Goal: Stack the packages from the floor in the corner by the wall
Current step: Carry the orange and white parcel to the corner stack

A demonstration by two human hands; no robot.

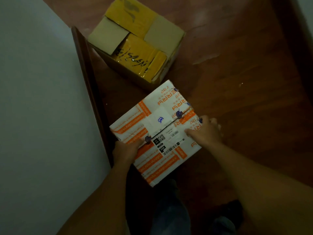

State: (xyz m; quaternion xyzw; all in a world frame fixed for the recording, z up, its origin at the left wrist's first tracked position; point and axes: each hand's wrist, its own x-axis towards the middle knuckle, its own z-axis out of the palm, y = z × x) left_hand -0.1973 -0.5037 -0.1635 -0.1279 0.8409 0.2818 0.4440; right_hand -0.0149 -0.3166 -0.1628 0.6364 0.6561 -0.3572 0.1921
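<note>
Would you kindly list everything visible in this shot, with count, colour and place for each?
White and orange package: one, white with orange print and a shipping label, centre, held at both sides.
Cardboard box: one, brown with yellow tape and black scribble, on the floor beyond the package, beside the wall.
Wall: one, pale grey-white, left side.
Skirting board: one, dark brown, along the foot of the wall.
Floor: reddish-brown wood, right and top.
Left hand: one, gripping the package's left edge.
Right hand: one, gripping the package's right edge.
Legs: dark trousers, bottom centre.
</note>
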